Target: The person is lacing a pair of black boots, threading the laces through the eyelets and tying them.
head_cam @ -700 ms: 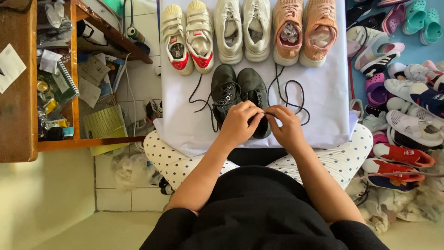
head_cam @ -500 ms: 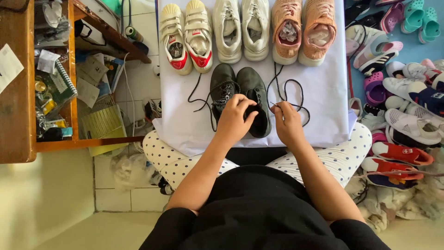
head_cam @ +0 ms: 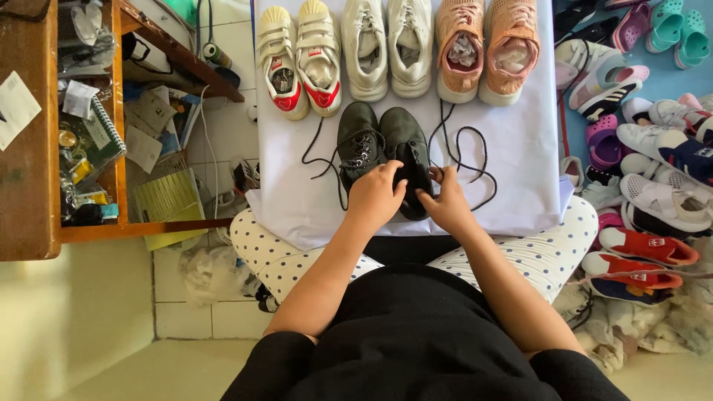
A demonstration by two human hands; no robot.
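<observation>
Nearest us, the left hand (head_cam: 377,194) and right hand (head_cam: 448,206) close their fingers (head_cam: 397,172) on the right-hand black shoe (head_cam: 411,160), gripping its near end from both sides. It rests on the white sheet (head_cam: 520,171), touching its mate (head_cam: 358,145). Beyond we see three pale pairs (head_cam: 386,48) in a row.

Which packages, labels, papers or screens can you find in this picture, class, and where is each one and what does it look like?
White paper slip: lies on the brown wooden desktop, far left, rectangular, tilted.
Green spiral-bound notebook: in the desk shelf, left, rectangular with a pale label.
Yellow-green ribbed folder: below the shelf, flat, rectangular.
Red tongue labels: on the white strap sneakers, top row, small and red with white.
No screens show.
</observation>
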